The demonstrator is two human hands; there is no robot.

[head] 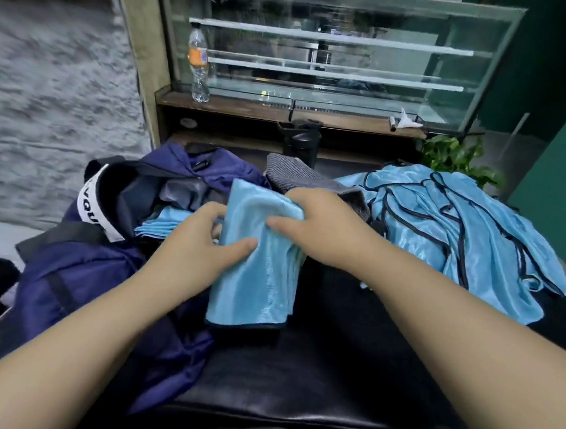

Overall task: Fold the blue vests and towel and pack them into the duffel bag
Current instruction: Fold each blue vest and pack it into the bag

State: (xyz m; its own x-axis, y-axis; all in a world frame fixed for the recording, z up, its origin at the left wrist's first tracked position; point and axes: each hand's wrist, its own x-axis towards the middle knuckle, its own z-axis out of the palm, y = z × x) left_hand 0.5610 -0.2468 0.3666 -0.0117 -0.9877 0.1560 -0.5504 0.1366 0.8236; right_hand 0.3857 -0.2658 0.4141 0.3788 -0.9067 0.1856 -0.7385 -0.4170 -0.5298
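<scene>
Both hands held a folded blue vest [255, 262] above the black counter [348, 369], just beside the open duffel bag [80, 267].

The left hand [203, 239] pinched the vest's left edge, thumb on top; the right hand [321, 227] had its grip clamped on the vest's upper right corner. Left of the left hand, another folded vest [163, 226] lay inside the bag. Just beyond the right hand sat the grey towel [297, 177]; to its right lay a heap of unfolded vests [458, 233].
</scene>
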